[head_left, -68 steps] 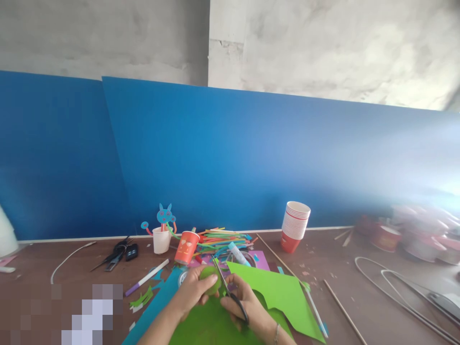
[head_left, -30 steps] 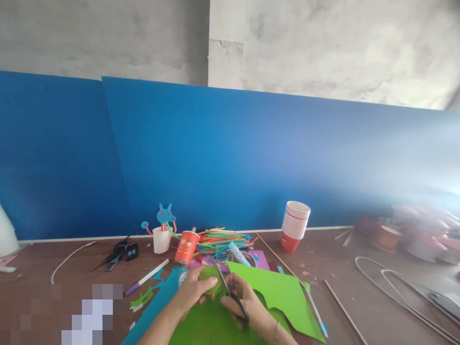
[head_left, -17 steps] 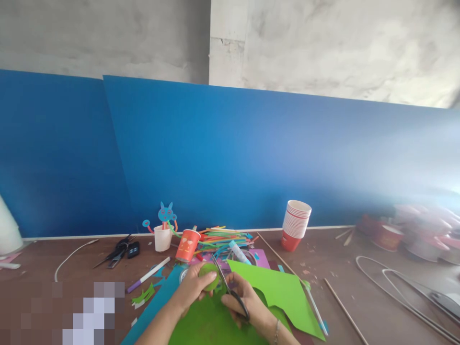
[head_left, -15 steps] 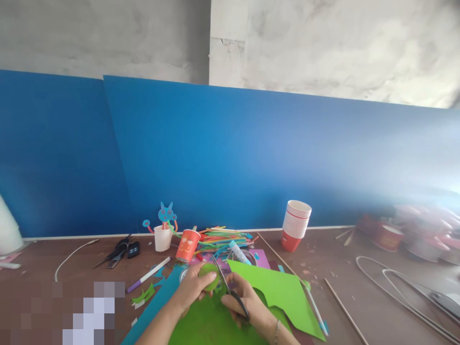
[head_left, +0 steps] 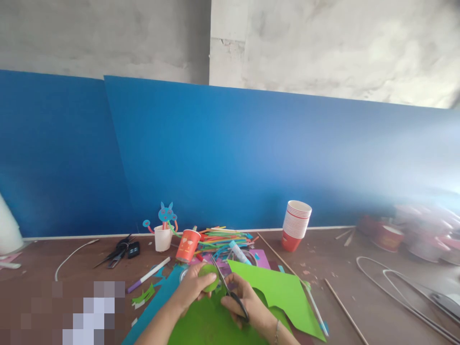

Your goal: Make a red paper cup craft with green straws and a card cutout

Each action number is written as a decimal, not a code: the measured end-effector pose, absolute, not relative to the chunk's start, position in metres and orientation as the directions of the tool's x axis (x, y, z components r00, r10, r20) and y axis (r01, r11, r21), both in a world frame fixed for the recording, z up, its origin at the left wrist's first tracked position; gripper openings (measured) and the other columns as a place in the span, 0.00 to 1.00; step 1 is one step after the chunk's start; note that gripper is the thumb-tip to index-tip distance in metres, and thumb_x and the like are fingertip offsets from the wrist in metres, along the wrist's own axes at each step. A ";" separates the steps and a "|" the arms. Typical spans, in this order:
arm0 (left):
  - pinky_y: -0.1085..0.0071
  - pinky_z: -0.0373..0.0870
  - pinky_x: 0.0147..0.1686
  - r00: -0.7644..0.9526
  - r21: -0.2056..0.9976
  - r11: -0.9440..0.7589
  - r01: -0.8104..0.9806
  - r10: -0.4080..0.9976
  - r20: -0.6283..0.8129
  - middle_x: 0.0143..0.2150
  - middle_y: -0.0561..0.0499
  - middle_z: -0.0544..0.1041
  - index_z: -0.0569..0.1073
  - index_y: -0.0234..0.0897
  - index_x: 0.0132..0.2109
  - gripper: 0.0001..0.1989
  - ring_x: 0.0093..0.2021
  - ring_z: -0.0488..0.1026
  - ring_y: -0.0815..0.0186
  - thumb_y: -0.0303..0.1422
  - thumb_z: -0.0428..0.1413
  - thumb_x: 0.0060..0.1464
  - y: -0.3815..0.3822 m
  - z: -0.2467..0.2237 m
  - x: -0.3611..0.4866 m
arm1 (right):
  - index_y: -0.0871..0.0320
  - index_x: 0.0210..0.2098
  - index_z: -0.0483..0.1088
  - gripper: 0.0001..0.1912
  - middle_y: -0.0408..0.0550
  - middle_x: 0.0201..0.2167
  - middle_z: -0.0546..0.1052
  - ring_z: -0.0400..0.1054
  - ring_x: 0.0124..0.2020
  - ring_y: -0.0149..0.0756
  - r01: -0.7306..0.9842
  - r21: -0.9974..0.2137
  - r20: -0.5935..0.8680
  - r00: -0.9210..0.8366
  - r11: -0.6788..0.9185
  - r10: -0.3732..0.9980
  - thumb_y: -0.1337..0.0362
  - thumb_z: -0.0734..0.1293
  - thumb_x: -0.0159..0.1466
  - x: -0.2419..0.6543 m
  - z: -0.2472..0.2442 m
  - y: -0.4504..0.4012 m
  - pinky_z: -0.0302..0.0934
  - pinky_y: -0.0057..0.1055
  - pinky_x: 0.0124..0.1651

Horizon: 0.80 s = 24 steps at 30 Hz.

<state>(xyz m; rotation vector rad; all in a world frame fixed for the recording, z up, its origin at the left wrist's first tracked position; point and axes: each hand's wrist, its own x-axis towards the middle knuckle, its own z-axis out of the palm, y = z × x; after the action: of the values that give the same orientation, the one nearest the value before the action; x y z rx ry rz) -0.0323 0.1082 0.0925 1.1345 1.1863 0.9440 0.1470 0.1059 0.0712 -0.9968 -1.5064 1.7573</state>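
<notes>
Pinched in my left hand (head_left: 194,286) is a small round green paper piece (head_left: 210,278). My right hand (head_left: 243,301) grips black-handled scissors (head_left: 237,304), whose blades point up and away along the right edge of the round piece. Whether the blades touch the paper is hard to tell. Below both hands lies green paper (head_left: 215,323), partly over a blue sheet (head_left: 153,306). A brighter green sheet (head_left: 276,282) with a wavy cut edge lies to the right of my right hand.
Beyond my hands are a red cup (head_left: 188,245), a white cup (head_left: 163,238) with a blue paper figure, colourful sticks (head_left: 223,235) and a glue stick (head_left: 239,251). Stacked cups (head_left: 296,225) stand farther right. A marker (head_left: 149,274) and keys (head_left: 133,249) lie left; a cable (head_left: 395,287) lies right.
</notes>
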 end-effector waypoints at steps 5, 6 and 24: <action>0.78 0.47 0.15 0.161 0.981 0.196 0.004 0.968 -0.194 0.20 0.59 0.70 0.71 0.37 0.34 0.14 0.16 0.63 0.75 0.42 0.58 0.42 0.107 0.093 -0.031 | 0.56 0.36 0.58 0.30 0.27 0.11 0.62 0.53 0.08 0.20 0.003 -0.988 -0.129 -0.543 -0.152 0.830 0.46 0.74 0.47 0.146 0.069 0.107 0.48 0.16 0.10; 0.78 0.47 0.15 0.164 0.982 0.188 -0.001 0.969 -0.185 0.20 0.59 0.70 0.70 0.37 0.33 0.14 0.16 0.63 0.75 0.42 0.58 0.42 0.107 0.093 -0.031 | 0.56 0.36 0.58 0.29 0.27 0.11 0.62 0.53 0.08 0.19 -0.003 -0.988 -0.126 -0.545 -0.151 0.829 0.46 0.74 0.47 0.147 0.069 0.107 0.47 0.16 0.10; 0.77 0.49 0.16 0.183 0.980 0.195 0.036 0.963 -0.198 0.20 0.60 0.69 0.72 0.37 0.34 0.13 0.17 0.62 0.75 0.40 0.57 0.41 0.106 0.098 -0.036 | 0.56 0.36 0.60 0.25 0.28 0.12 0.63 0.53 0.09 0.19 0.028 -0.991 -0.127 -0.539 -0.133 0.832 0.52 0.74 0.50 0.148 0.077 0.105 0.46 0.16 0.10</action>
<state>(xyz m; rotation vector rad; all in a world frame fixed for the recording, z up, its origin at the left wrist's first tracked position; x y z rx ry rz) -0.0360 0.1063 0.0979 1.1576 1.1713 0.9199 0.1476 0.1047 0.0770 -0.9763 -1.5417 1.7352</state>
